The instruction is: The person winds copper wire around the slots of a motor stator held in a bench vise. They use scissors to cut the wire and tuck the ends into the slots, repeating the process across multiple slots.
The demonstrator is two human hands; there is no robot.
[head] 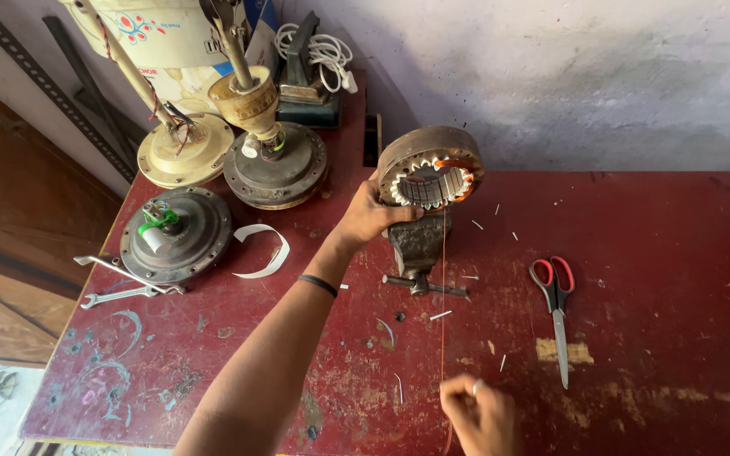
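Left hand (371, 215), arm stretched forward, grips the stator ring (430, 169) clamped in a vise (416, 245). Right hand (479, 415), near the body, pinches copper wire (443, 304) running up to it. Scissors (554, 291) lie right on the red surface (661, 279).

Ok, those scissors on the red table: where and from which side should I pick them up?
Take the scissors by the red and black loops at the far end, reaching from above on the right. They lie flat and closed, blades toward the near edge, apart from the vise. The right hand is nearest, though pinching copper wire.
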